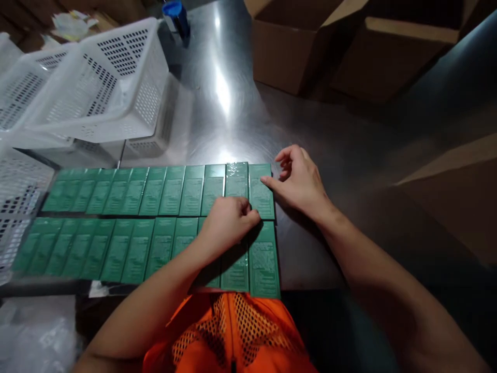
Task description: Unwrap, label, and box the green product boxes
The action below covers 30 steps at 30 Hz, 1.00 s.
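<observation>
Two rows of flat green boxes lie side by side on a steel table; the near row reaches the front edge. My left hand rests curled on the boxes near the right end, fingertips touching the second-last box of the far row, which looks shiny with film. My right hand sits at the right end, its fingers apart, the forefinger touching the last far-row box. It holds nothing.
White perforated plastic baskets are stacked at the back left, another at the left edge. Open cardboard boxes stand at the back right. A blue-capped container is at the far edge. Clear plastic wrap lies near left.
</observation>
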{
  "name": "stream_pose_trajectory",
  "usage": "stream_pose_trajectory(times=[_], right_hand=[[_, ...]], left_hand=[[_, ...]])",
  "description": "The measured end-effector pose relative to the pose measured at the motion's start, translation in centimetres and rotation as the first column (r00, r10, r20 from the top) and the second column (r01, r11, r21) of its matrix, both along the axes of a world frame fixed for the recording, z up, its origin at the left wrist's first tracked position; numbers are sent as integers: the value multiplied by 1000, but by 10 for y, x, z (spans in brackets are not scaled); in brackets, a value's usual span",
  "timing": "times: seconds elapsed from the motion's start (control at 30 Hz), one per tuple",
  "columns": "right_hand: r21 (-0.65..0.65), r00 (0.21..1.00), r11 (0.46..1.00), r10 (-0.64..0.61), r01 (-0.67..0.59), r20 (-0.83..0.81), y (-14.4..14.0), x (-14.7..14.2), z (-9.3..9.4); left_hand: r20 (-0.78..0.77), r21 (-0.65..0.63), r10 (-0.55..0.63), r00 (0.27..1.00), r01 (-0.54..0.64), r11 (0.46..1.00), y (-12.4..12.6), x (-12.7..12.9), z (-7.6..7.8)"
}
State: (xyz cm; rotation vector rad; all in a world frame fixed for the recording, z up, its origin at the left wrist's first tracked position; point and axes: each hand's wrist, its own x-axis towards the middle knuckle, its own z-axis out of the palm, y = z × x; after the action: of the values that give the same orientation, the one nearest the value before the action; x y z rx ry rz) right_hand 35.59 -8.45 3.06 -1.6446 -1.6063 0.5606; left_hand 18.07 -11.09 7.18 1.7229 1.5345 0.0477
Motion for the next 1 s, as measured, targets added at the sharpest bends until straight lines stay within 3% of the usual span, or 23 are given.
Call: stream_pose_trajectory(times=[0.07, 0.17, 0.23, 0.3, 0.37, 0.43, 0.5, 0.57, 0.63, 0.7, 0.73, 0.83, 0.9, 1.0], right_hand=[[176, 993, 982, 42, -61, 109, -5, -3, 2], [311, 907, 884, 233, -348, 351, -15, -10, 4], [250, 794, 807, 380, -535, 475, -20, -15, 1], [113, 690, 765, 493, -634, 531, -23, -18, -4], [-22, 633, 761, 555, -649, 539, -23, -21, -7], [-111, 613, 768, 580, -630, 535, -23, -22, -7], [-153, 610, 774, 589, -615, 530, -23, -22, -5], [-165, 614, 778, 589, -606, 525, -23, -21, -4], [-158, 623, 784, 582, -600, 523, -22, -20, -5], [-148, 632, 786, 579, -600, 515, -21, -19, -6], [-145, 638, 786, 581, -601, 506, -21, -19, -7], [-143, 656, 783, 593, -606, 468, -22, -19, -3], [-142, 668, 781, 600, -608, 441, -23, -21, 2], [-125, 688, 786, 596, -606, 414, -26, -22, 7]], left_hand=[[-25, 101, -64, 998, 66, 993, -4, -2, -1], [-21, 217, -187, 982, 187, 958, -11, -8, 2], [-64, 255, -265, 962, 273, 928, -20, -14, 9], [-184, 261, -323, 928, 363, 895, -33, -23, 19], [-265, 258, -341, 902, 407, 876, -49, -36, 30], [-221, 303, -295, 929, 353, 885, -63, -57, 38], [-107, 390, -158, 982, 188, 901, -69, -90, 41], [-29, 501, 69, 997, -45, 865, -61, -136, 40], [0, 615, 354, 935, -279, 738, -43, -194, 38], [-89, 693, 511, 855, -316, 648, -19, -257, 37], [-170, 721, 535, 827, -265, 640, -8, -287, 36], [-202, 723, 590, 782, -287, 628, 19, -361, 32], [-206, 690, 595, 777, -316, 651, 30, -391, 28], [-185, 632, 559, 808, -338, 697, 38, -412, 25]])
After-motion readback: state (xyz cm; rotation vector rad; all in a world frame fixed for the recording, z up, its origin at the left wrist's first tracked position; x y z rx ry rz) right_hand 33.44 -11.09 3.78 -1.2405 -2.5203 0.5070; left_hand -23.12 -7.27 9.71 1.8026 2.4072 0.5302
